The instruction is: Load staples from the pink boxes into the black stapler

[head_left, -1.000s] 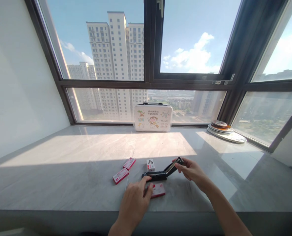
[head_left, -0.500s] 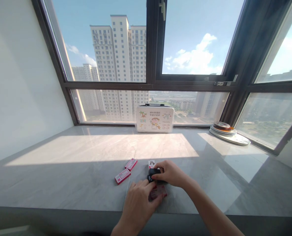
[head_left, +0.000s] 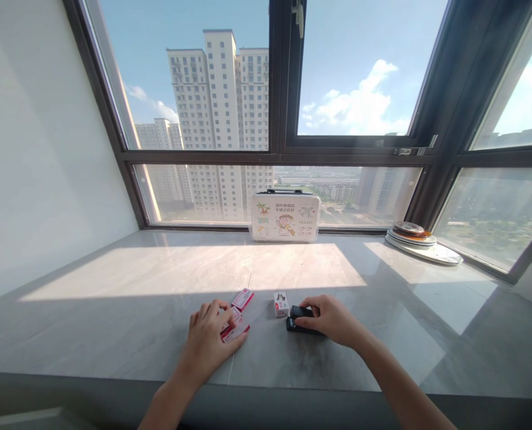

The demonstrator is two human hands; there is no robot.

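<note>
My left hand [head_left: 207,340] is closed on a small red-and-white box [head_left: 235,331], its thumb along the near side and its fingertips on the far side. Two similar boxes are close by: one is partly hidden under my fingers, and a pink-edged box [head_left: 242,298] lies just beyond. My right hand [head_left: 331,319] grips a black stapler [head_left: 295,324] from above, low at the countertop, thumb on the near side. A small white box with a picture of staples [head_left: 281,304] stands just left of the stapler.
The grey marble-look sill [head_left: 135,322] runs up to the window. A white printed carry case [head_left: 286,220] stands upright against the glass at the back. A stack of plates [head_left: 421,243] sits at the far right corner. The sill's front edge is near my forearms.
My left hand has carried the red-and-white box left, from in front of the stapler to beside the other boxes. My right hand and the stapler have shifted right, uncovering the white box.
</note>
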